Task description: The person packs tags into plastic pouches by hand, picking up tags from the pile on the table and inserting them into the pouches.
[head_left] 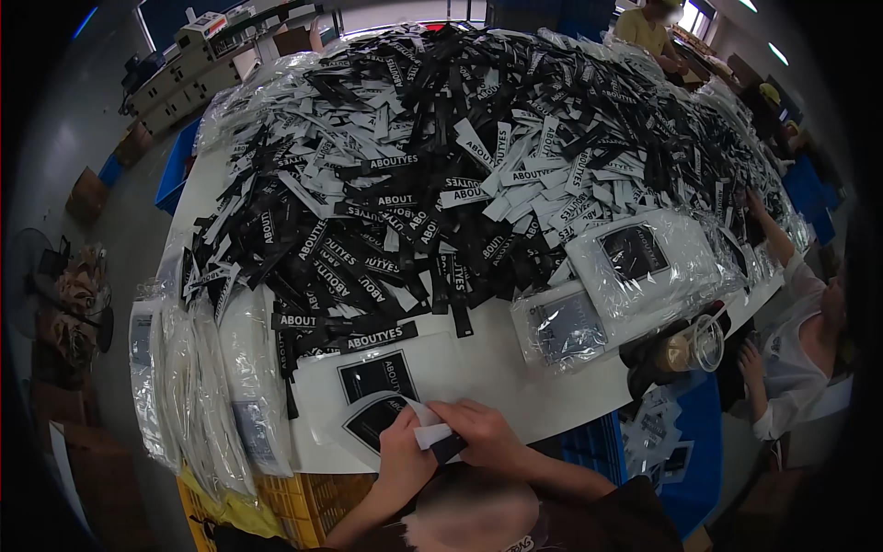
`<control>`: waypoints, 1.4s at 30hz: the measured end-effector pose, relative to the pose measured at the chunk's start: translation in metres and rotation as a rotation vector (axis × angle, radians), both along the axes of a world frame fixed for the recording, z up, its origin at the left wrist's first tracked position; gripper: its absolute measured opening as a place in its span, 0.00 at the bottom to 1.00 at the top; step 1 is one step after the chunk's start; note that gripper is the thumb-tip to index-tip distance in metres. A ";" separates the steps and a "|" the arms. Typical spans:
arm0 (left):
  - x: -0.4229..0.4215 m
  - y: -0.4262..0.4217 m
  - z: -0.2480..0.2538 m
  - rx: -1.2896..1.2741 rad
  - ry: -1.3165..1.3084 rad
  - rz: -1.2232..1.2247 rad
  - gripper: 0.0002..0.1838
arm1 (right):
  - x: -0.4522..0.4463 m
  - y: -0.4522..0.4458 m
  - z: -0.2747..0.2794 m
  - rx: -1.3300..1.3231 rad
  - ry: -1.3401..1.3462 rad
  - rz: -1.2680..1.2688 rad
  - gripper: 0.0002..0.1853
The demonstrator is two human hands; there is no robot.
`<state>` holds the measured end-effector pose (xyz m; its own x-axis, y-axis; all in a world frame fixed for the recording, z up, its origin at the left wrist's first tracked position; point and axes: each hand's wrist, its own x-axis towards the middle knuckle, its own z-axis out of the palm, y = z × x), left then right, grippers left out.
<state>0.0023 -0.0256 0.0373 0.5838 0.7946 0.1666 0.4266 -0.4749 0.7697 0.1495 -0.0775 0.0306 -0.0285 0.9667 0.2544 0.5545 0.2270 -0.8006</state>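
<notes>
At the table's near edge, my left hand (pixel 405 454) is closed on a white sheet (pixel 368 421) with a black printed square, its top corner curled up. My right hand (pixel 475 434) is closed beside it, pinching a small folded black and white strip (pixel 441 443). The two hands nearly touch. Under the held sheet lies another white sheet with a black square (pixel 379 375). Just beyond them spreads a large heap of black and white printed strips (pixel 405 212).
Clear plastic packs (pixel 198 386) line the table's left edge; more packs (pixel 635 267) lie at right. A plastic cup (pixel 694 348) stands near the right edge above a blue bin (pixel 694 451). A yellow crate (pixel 276 511) is below left. Co-workers (pixel 800 340) are at right and back right.
</notes>
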 end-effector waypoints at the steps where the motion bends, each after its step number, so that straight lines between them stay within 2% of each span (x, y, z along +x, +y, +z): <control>1: 0.002 -0.001 0.002 0.015 0.004 0.023 0.11 | 0.004 0.001 -0.001 0.009 -0.023 0.051 0.33; 2: 0.002 -0.002 0.003 0.030 0.008 0.047 0.11 | 0.007 0.001 0.002 0.011 -0.021 0.052 0.33; 4: 0.000 -0.003 0.005 0.025 0.028 0.059 0.11 | 0.013 0.001 0.013 0.124 0.028 -0.162 0.28; 5: -0.001 -0.004 0.006 0.018 0.048 0.069 0.11 | 0.015 0.002 0.018 0.124 0.029 -0.163 0.28; 6: -0.002 -0.004 0.015 0.050 0.033 0.169 0.18 | 0.016 0.003 0.023 0.061 0.164 -0.180 0.24; 7: 0.002 -0.001 0.022 0.048 0.037 0.164 0.18 | 0.016 0.002 0.024 -0.005 0.299 -0.196 0.20; 8: 0.006 0.002 0.029 0.255 -0.100 0.212 0.23 | 0.016 -0.002 0.022 -0.011 0.306 -0.204 0.20; 9: 0.008 0.003 0.032 0.460 -0.239 0.256 0.27 | 0.017 -0.007 0.018 -0.178 0.580 -0.124 0.16; 10: -0.003 0.001 0.024 0.439 -0.194 0.012 0.39 | 0.017 -0.011 0.016 -0.342 0.850 -0.036 0.12; 11: -0.003 0.000 0.027 0.437 -0.193 0.011 0.39 | 0.017 -0.013 0.017 -0.343 0.851 -0.038 0.12; 13: 0.009 0.001 0.047 0.304 -0.123 -0.170 0.45 | 0.019 -0.015 0.019 -0.290 1.118 -0.093 0.09; 14: 0.016 0.003 0.045 0.350 -0.017 -0.135 0.50 | 0.021 -0.016 0.019 -0.290 1.117 -0.091 0.09; 16: 0.022 0.000 0.021 0.303 -0.020 -0.077 0.50 | 0.026 -0.015 0.015 -0.229 1.136 -0.207 0.08; 18: 0.021 -0.002 0.013 0.216 0.005 0.008 0.48 | 0.042 -0.016 0.000 -0.116 1.037 -0.212 0.09; 20: 0.017 0.001 0.013 0.209 0.088 -0.013 0.49 | 0.062 -0.013 0.004 0.064 0.431 -0.279 0.12; 21: 0.015 0.002 0.013 0.203 0.167 -0.025 0.51 | 0.069 -0.019 0.000 -0.097 0.428 -0.288 0.15; 22: 0.014 0.002 0.012 0.199 0.169 -0.024 0.51 | 0.068 -0.021 -0.002 -0.101 0.429 -0.288 0.15; 24: 0.015 0.003 0.010 0.159 0.217 -0.072 0.50 | 0.068 -0.024 -0.002 -0.026 0.792 -0.387 0.15; 25: 0.017 0.003 0.012 0.158 0.216 -0.070 0.50 | 0.066 -0.023 0.002 -0.028 0.791 -0.386 0.15; 27: 0.021 0.001 0.016 0.102 0.212 -0.115 0.52 | 0.056 -0.018 0.015 0.162 1.407 -0.272 0.15; 30: 0.027 -0.003 0.021 0.053 0.060 -0.046 0.51 | 0.047 -0.011 0.006 0.102 1.427 -0.217 0.16; 33: 0.024 0.001 0.014 0.092 0.044 0.074 0.52 | 0.043 -0.011 0.001 0.030 1.440 -0.153 0.15; 36: 0.017 0.006 0.017 0.144 0.122 0.063 0.52 | 0.047 -0.011 0.002 0.064 1.344 -0.067 0.16; 37: 0.017 0.005 0.017 0.141 0.123 0.065 0.52 | 0.048 -0.008 0.009 -0.076 1.220 -0.082 0.17; 39: 0.019 0.002 0.014 0.267 0.062 -0.085 0.50 | 0.045 -0.006 0.013 -0.292 1.026 -0.090 0.19; 40: 0.021 -0.001 0.012 0.231 0.046 -0.109 0.52 | 0.043 -0.006 0.015 -0.292 1.024 -0.093 0.19; 41: 0.021 0.000 0.016 0.230 0.045 -0.111 0.52 | 0.041 -0.007 0.020 -0.380 0.914 -0.086 0.19; 42: 0.021 0.004 0.024 0.112 -0.024 -0.049 0.47 | 0.040 -0.006 0.022 -0.466 0.801 -0.078 0.18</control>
